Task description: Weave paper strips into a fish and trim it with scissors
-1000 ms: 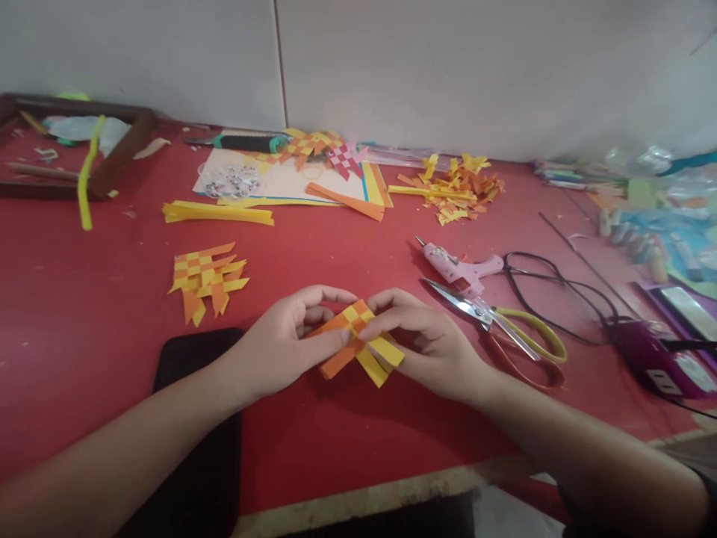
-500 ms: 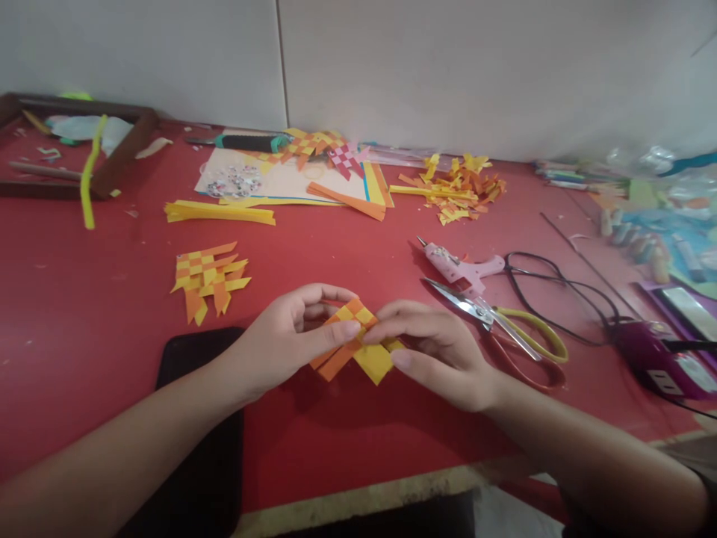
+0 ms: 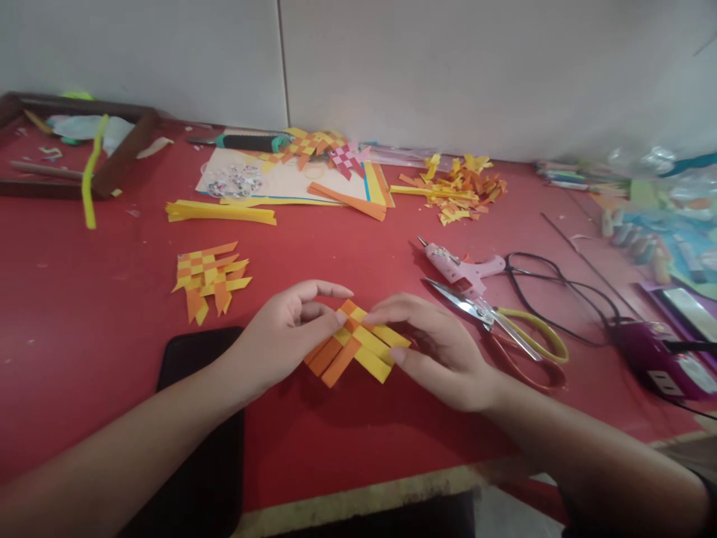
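Note:
Between my hands, just above the red table (image 3: pixel 336 261), is a woven piece of orange and yellow paper strips (image 3: pixel 357 340). Its orange ends fan out to the lower left, its yellow ends to the lower right. My left hand (image 3: pixel 296 321) pinches the woven corner, thumb on top and fingers behind. My right hand (image 3: pixel 434 347) grips the yellow side, thumb at a strip's end and forefinger near the upper edge. A finished-looking woven paper fish (image 3: pixel 207 276) with a small eye lies left of my hands.
Scissors (image 3: pixel 487 321) and a pink glue gun (image 3: pixel 462 269) with a black cord lie at the right. Behind are yellow strips (image 3: pixel 221 213), orange strips (image 3: pixel 347 200), a scrap pile (image 3: pixel 459 187) and a cutter (image 3: pixel 255 142). A black phone-like slab (image 3: pixel 196 448) lies under my left forearm.
My left thumb has drawn back a little to the left, baring more of the weave. The yellow strips now lie more spread and visible beside my right fingers.

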Demonstrator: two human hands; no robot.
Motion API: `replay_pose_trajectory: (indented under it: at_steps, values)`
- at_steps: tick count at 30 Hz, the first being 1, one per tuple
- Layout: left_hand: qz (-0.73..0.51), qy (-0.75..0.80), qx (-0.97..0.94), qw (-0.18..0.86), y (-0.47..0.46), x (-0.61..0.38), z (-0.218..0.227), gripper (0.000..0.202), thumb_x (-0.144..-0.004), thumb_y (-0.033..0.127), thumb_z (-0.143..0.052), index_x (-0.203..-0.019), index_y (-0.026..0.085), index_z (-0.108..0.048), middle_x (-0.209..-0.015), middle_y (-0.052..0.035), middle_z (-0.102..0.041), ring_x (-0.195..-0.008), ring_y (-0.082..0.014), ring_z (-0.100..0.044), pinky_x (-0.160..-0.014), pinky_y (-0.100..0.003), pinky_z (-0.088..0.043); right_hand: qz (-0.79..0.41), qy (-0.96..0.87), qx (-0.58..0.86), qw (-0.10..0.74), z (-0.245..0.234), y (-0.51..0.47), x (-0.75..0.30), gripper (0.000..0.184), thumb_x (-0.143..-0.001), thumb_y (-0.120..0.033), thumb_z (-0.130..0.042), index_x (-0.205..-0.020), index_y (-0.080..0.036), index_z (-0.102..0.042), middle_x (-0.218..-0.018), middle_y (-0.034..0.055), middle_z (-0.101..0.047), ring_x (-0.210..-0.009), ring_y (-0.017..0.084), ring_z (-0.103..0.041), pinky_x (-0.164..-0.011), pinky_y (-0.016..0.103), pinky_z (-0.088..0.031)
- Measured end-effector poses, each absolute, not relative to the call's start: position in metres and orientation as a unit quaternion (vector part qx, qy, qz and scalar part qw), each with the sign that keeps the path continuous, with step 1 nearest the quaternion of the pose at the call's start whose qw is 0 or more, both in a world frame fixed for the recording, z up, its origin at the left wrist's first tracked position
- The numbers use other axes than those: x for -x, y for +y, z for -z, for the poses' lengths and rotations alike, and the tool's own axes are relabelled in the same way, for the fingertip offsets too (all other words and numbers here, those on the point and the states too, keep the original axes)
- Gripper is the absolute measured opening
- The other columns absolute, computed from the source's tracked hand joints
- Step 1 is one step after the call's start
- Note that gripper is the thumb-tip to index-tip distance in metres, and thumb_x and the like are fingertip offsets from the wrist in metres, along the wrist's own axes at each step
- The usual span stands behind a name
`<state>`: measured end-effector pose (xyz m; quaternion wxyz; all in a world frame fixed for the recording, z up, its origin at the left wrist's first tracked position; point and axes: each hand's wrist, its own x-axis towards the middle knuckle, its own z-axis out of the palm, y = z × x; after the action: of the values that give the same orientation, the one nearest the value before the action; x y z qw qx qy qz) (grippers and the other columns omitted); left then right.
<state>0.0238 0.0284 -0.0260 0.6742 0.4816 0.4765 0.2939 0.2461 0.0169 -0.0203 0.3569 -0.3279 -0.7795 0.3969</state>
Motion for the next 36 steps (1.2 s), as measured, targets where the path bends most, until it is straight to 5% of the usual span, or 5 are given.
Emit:
replay_pose_trajectory:
  at_steps: [23,31,36]
  values:
    - [-0.300,0.447,-0.600,0.592,0.022,-0.027,0.026,0.026,-0.091,0.037,-0.060,-0.112,0.023,-0.062,-0.086,-0.0014,-0.071,-0.079,-0.0152,-0.069,-0.072,-0.023,-0.051,-0.462,-0.736,0.367,0.333,0.026,0.018,-0.241,0.009,-0.085,-0.017,-0.066,-0.093,-0.018,-0.071,-0.089,0.0057,-0.069,-0.079,0.013,-0.067,-0.070,0.026,-0.055]
    - [-0.217,0.430,-0.593,0.645,0.016,-0.026,0.021,0.075,-0.085,0.033,-0.064,-0.150,0.030,-0.027,-0.099,-0.0033,-0.069,-0.076,-0.0180,-0.067,-0.062,-0.027,-0.051,-0.485,-0.681,0.448,0.316,0.032,0.014,-0.236,0.014,-0.082,-0.030,-0.071,-0.084,-0.018,-0.063,-0.075,0.0011,-0.067,-0.065,0.011,-0.063,-0.059,0.022,-0.052]
    - [-0.227,0.441,-0.609,0.619,0.019,-0.026,0.023,0.048,-0.084,0.043,-0.067,-0.127,0.024,-0.058,-0.094,-0.0050,-0.072,-0.081,-0.0201,-0.068,-0.070,-0.029,-0.052,-0.444,-0.707,0.432,0.342,0.022,0.016,-0.241,0.011,-0.085,-0.026,-0.067,-0.092,-0.019,-0.062,-0.082,0.0019,-0.068,-0.071,0.011,-0.066,-0.064,0.022,-0.055]
